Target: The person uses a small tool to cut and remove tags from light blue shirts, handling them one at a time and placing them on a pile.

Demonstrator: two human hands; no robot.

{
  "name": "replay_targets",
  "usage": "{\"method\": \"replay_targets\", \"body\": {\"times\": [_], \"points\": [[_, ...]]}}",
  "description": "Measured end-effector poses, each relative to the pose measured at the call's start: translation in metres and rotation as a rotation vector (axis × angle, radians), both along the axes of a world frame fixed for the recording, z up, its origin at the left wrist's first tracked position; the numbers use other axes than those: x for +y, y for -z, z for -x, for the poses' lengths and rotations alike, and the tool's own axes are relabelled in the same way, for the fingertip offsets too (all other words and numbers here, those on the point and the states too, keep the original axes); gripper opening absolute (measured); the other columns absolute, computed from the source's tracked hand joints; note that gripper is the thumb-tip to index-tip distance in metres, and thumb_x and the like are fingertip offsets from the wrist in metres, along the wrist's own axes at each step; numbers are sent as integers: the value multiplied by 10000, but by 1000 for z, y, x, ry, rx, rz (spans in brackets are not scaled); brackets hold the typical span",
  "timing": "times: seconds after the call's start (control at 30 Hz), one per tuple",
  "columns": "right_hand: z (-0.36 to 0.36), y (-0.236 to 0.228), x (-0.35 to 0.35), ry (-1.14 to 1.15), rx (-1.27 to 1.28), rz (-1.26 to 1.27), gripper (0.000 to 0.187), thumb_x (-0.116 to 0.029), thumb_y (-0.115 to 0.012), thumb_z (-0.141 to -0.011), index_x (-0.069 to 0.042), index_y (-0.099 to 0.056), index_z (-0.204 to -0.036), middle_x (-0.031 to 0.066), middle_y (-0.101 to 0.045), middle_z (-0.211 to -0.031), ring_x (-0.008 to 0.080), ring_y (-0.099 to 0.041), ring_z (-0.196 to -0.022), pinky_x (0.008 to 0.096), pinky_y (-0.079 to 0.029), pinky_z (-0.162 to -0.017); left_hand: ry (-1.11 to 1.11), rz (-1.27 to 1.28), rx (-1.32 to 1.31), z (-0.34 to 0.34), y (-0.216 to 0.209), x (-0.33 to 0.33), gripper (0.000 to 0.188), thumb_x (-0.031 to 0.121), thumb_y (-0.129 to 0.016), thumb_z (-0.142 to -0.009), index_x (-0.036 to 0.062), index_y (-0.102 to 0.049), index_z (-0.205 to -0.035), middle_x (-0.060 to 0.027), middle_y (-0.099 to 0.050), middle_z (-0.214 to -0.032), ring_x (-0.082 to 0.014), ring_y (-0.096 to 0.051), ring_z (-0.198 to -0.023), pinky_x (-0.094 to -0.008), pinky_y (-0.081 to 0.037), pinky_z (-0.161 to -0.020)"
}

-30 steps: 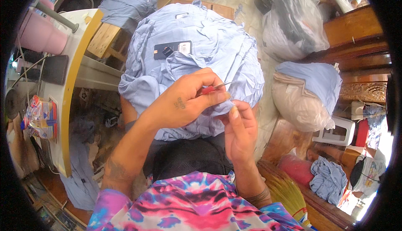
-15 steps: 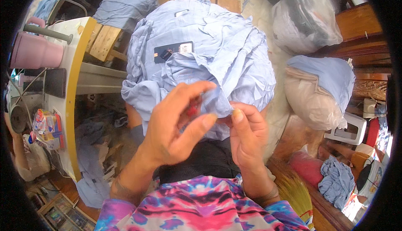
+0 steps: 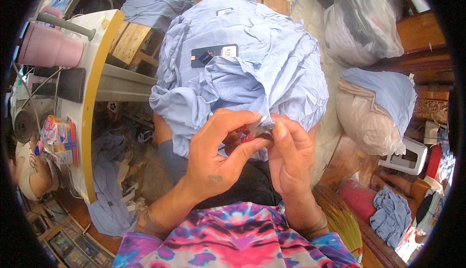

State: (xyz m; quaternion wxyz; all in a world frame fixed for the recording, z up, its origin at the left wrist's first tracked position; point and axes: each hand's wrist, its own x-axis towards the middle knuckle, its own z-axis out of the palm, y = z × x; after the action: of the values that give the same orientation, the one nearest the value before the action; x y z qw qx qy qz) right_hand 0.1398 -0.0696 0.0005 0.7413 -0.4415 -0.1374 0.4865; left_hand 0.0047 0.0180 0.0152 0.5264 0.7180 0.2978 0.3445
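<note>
Light blue garments (image 3: 286,81) lie heaped over my lap, with a dark tag (image 3: 214,56) on top. My left hand (image 3: 218,146) is closed around small red-handled thread snips (image 3: 241,136); much of the tool is hidden by my fingers. The tips of the snips lie against a corner of the blue cloth. Touching that same corner, my right hand (image 3: 292,154) pinches the cloth between thumb and forefinger. Both hands meet at the near edge of the heap.
At left stands a white table with a yellow edge (image 3: 99,108), holding a pink tumbler (image 3: 51,44), a dark phone (image 3: 71,84) and a colourful packet (image 3: 58,139). Stuffed plastic bags (image 3: 361,23) and a wrapped blue bundle (image 3: 376,108) sit at right. A broom (image 3: 342,224) lies near my right forearm.
My left hand has drawn in toward my right hand, bringing the snips to the pinched cloth corner. The held-up piece of cloth has dropped lower. The whole view has shifted slightly.
</note>
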Motion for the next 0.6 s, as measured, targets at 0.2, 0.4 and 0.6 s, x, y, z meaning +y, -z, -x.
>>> {"method": "replay_targets", "body": {"times": [0.2, 0.4, 0.6], "points": [[3, -5, 3, -43, 103, -52, 255, -133, -620, -1066, 61, -683, -1220, 122, -702, -1167, 152, -655, -1047, 308, -509, -946, 0, 46, -90, 0, 11, 0, 423, -36, -825, -847, 7, -645, -1228, -84, -672, -1023, -127, -653, -906, -251, -522, -792], [2, -2, 2, -56, 147, -30, 250, -135, -625, -1064, 49, -686, -1222, 108, -707, -1156, 149, -645, -1059, 304, -490, -956, -11, 44, -101, 1, 13, 1, 415, -29, -833, -841, 9, -663, -1218, -82, -678, -1010, -125, -656, -885, -242, -524, -764], [4, -3, 4, -48, 129, -18, 246, -140, -629, -1063, 47, -689, -1210, 110, -708, -1148, 146, -651, -1023, 304, -504, -933, -39, 18, -96, 0, 13, 2, 385, -33, -836, -831, 8, -695, -1187, -83, -687, -1001, -127, -659, -866, -239, -527, -744]]}}
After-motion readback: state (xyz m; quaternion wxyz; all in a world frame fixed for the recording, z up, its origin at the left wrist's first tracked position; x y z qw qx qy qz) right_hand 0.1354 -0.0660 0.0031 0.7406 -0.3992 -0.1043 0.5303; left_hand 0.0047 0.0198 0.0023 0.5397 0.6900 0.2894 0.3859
